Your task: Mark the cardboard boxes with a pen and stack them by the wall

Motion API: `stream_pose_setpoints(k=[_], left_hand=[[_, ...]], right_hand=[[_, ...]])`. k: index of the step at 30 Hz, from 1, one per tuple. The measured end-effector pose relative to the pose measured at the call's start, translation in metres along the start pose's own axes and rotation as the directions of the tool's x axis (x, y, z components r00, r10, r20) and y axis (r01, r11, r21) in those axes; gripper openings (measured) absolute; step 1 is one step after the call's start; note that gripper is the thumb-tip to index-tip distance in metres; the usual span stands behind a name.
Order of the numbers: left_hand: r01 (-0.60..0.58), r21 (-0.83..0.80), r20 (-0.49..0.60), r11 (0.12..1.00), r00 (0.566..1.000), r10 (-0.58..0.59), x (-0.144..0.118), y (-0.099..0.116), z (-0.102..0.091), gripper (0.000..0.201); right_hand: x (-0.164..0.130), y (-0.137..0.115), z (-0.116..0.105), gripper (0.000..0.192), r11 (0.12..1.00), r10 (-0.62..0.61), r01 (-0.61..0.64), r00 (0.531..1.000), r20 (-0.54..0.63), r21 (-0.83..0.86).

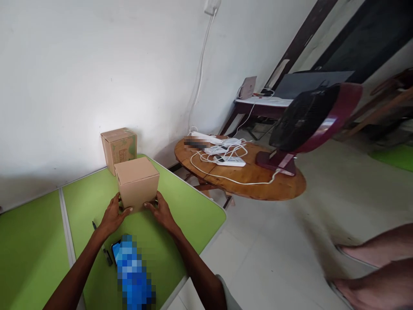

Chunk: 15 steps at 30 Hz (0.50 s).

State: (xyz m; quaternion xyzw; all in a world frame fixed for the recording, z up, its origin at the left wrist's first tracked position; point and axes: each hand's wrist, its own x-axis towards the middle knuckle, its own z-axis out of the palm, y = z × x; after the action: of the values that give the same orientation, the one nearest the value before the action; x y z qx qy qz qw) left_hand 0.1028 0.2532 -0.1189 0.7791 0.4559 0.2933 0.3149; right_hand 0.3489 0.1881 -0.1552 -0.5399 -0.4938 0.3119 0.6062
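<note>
Both hands rest against the lower front of a plain cardboard box standing upright on the green tabletop. The left hand presses its fingers to the box's lower left corner; the right hand does the same at the lower right corner. Each grip is loosely curled and touching the box, not clenched around it. A second cardboard box, with green print, stands just behind the first, near the wall. A pen lies on the tabletop left of the left wrist. Beyond the tabletop, a round wooden table carries white cables and a red fan.
</note>
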Motion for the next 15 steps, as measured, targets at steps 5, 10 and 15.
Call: stream_pose_setpoints(k=[5,10,15], left_hand=[[0.086,0.127,-0.056,0.988,0.995,-0.079,0.064,-0.003,0.001,0.052],[0.165,0.188,-0.139,0.968,0.98,-0.14,0.116,-0.004,0.006,0.047],[0.222,0.171,-0.174,0.96,0.966,-0.193,0.118,-0.004,0.024,0.049]], right_hand=[[0.068,0.017,0.018,0.063,0.995,-0.036,0.033,0.999,-0.024,-0.089],[0.132,0.034,0.03,0.057,0.984,-0.055,0.045,0.997,-0.049,-0.174],[0.149,0.053,0.025,0.047,0.977,-0.064,0.049,0.996,-0.066,-0.209]])
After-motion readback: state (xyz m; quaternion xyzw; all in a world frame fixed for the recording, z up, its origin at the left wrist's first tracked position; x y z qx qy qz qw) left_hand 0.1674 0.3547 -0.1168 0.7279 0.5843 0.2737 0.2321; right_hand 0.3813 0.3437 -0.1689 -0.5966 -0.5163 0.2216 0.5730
